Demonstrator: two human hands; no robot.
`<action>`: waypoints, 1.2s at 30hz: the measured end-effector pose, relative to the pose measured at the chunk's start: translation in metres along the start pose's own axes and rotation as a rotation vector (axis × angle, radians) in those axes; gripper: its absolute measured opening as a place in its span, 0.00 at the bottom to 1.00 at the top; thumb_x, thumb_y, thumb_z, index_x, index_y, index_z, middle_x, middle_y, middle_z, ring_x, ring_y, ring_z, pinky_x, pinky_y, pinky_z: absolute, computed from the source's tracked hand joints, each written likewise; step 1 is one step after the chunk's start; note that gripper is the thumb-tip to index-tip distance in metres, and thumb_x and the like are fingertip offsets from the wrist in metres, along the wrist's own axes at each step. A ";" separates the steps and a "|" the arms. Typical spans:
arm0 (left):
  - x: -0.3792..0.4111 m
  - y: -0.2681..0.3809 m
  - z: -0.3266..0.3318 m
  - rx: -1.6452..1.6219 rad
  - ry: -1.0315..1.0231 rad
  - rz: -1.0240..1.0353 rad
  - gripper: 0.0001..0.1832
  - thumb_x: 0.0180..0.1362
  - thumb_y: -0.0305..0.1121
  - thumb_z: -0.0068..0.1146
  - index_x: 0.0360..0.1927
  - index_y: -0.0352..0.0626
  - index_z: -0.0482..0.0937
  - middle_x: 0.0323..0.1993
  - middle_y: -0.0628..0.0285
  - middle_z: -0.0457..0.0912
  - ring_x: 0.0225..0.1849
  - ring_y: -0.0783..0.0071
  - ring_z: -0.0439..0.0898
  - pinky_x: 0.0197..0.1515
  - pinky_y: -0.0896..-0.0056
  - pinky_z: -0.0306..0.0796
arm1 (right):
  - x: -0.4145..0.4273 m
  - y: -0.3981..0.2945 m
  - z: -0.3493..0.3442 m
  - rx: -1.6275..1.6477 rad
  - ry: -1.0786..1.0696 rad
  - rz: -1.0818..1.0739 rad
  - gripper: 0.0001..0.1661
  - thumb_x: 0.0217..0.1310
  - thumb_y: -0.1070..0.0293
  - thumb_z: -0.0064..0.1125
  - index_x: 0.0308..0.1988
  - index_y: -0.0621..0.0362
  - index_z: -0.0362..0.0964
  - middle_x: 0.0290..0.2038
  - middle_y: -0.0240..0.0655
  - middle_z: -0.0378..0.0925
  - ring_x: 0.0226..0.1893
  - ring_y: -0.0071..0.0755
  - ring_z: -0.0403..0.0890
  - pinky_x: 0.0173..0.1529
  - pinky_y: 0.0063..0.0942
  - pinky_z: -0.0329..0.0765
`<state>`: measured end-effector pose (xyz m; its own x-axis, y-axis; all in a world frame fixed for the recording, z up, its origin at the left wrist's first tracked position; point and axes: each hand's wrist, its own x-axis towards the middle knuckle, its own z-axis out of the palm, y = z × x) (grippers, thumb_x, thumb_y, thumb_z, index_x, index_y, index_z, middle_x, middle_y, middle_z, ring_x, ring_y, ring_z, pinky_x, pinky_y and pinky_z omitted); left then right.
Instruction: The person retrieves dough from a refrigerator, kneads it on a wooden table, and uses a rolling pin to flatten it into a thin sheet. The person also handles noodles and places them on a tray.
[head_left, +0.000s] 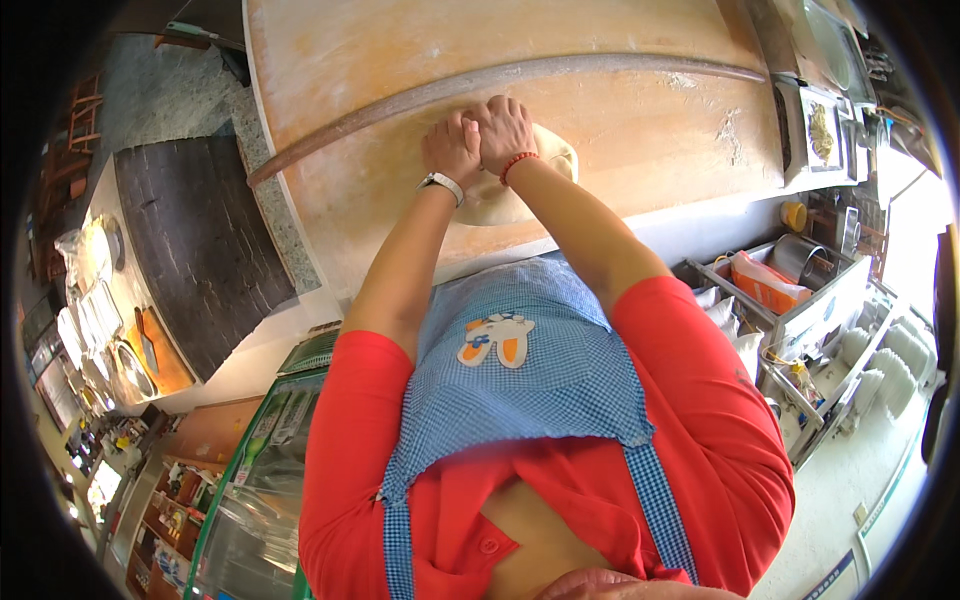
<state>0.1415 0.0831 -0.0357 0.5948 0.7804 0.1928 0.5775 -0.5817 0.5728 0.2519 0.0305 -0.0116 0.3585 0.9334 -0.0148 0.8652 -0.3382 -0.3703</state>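
Note:
A large pale lump of dough (556, 154) lies on the floured wooden work board (645, 142) in front of me. My left hand (452, 146), with a watch at the wrist, presses on the dough's upper left part. Beside it, partly overlapping at the thumbs, my right hand (504, 133) pushes down on the same lump; a red bead bracelet circles that wrist. The fingers of both hands are bent over the dough, and their undersides are hidden. Just beyond my fingertips a long wooden rolling pin (480, 79) lies across the board.
A dark board (199, 240) covers a counter at the left, near a knife on an orange cutting board (172, 360). A glass-fronted cabinet (255, 487) stands at lower left. At the right are a metal-framed cart (810, 311) and stacked white plates (896, 367).

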 end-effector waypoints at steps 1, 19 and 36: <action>-0.004 0.003 0.000 0.025 0.011 -0.009 0.17 0.64 0.43 0.43 0.50 0.46 0.72 0.41 0.49 0.79 0.43 0.48 0.76 0.48 0.45 0.68 | -0.010 -0.002 0.000 -0.002 0.084 0.000 0.24 0.60 0.56 0.49 0.55 0.51 0.70 0.55 0.46 0.69 0.59 0.51 0.64 0.65 0.47 0.58; -0.046 0.025 -0.011 -0.026 0.037 0.229 0.33 0.63 0.51 0.33 0.66 0.41 0.63 0.67 0.50 0.66 0.69 0.51 0.62 0.70 0.42 0.47 | -0.062 0.005 -0.001 0.098 0.279 -0.108 0.37 0.57 0.50 0.46 0.62 0.56 0.63 0.65 0.55 0.60 0.67 0.60 0.58 0.71 0.53 0.50; -0.053 0.077 0.018 -0.019 -0.188 0.329 0.34 0.57 0.46 0.44 0.69 0.52 0.62 0.73 0.44 0.54 0.73 0.47 0.56 0.72 0.36 0.41 | -0.089 0.053 -0.009 0.010 0.086 0.068 0.35 0.64 0.46 0.42 0.68 0.43 0.58 0.70 0.44 0.54 0.69 0.51 0.54 0.71 0.50 0.48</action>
<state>0.1648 -0.0070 -0.0164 0.8400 0.4960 0.2199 0.3295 -0.7884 0.5195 0.2691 -0.0712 -0.0213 0.4458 0.8943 0.0396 0.8343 -0.3991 -0.3804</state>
